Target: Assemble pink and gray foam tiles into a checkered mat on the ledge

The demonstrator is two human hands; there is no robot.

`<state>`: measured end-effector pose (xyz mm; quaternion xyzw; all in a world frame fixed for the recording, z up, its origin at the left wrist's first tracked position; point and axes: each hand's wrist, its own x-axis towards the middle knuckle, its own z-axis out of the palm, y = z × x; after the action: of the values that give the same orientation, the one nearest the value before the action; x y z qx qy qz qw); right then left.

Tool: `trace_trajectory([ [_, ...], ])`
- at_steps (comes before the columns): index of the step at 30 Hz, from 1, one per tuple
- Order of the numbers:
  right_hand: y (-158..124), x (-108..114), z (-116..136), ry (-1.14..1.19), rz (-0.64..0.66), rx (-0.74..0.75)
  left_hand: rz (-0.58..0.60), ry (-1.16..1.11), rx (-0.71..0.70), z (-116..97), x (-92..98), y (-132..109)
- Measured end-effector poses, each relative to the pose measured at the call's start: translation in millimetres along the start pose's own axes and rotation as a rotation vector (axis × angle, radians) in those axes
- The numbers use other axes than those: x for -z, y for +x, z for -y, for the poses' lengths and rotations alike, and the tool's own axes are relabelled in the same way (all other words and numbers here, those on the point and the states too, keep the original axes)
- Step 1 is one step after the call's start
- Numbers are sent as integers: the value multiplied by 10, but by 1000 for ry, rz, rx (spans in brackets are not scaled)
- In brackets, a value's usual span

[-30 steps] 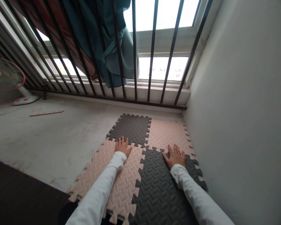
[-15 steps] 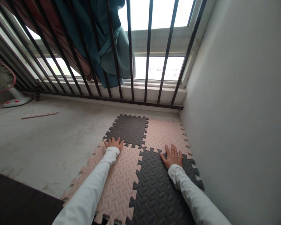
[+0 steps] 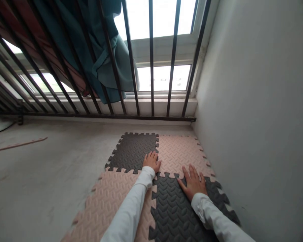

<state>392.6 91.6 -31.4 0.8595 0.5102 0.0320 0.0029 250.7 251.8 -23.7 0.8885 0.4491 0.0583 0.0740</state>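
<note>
Interlocking foam floor tiles lie on the concrete floor in the corner by the wall. A dark far-left tile (image 3: 133, 151) joins a pink far-right tile (image 3: 178, 151); a pink near-left tile (image 3: 108, 201) joins a dark near-right tile (image 3: 176, 208). My left hand (image 3: 152, 160) presses flat, fingers together, on the seam where the dark far-left and pink far-right tiles meet. My right hand (image 3: 193, 183) lies open and flat on the dark near-right tile, close to its toothed edge with the pink tile. Both arms wear white sleeves.
A grey wall (image 3: 255, 117) rises on the right. Black metal bars (image 3: 151, 60) front a window, with a teal cloth (image 3: 103, 57) hanging over them. A thin wooden strip (image 3: 21, 144) lies on the bare concrete floor (image 3: 47, 174) at the left.
My left hand has moved right and forward, from the near-left pink tile's top edge to the seam between the two far tiles. My right hand stays flat. The view has shifted right.
</note>
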Motion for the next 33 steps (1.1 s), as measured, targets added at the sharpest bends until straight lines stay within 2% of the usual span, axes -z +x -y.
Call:
trace_trajectory([
  [4, 1, 17, -9, -12, 12, -2, -13, -12, 93, -32, 126, 264],
  [8, -2, 6, -27, -8, 22, 6, -51, 29, 176, -90, 97, 501],
  [12, -7, -1, -36, -7, 18, 12, -113, 43, 110, -92, 19, 620],
  [17, -9, 13, -40, -1, 23, 18, -84, -62, 41, -56, -57, 771],
  [25, -30, -23, -66, 1, 0, 39, -104, -154, 146, -105, -57, 992],
  [30, -38, -31, -70, -5, 8, 36, -131, -66, -17, -108, -84, 1004],
  [33, -44, -35, -77, -7, 8, 40, -130, -43, -16, -113, -82, 1062],
])
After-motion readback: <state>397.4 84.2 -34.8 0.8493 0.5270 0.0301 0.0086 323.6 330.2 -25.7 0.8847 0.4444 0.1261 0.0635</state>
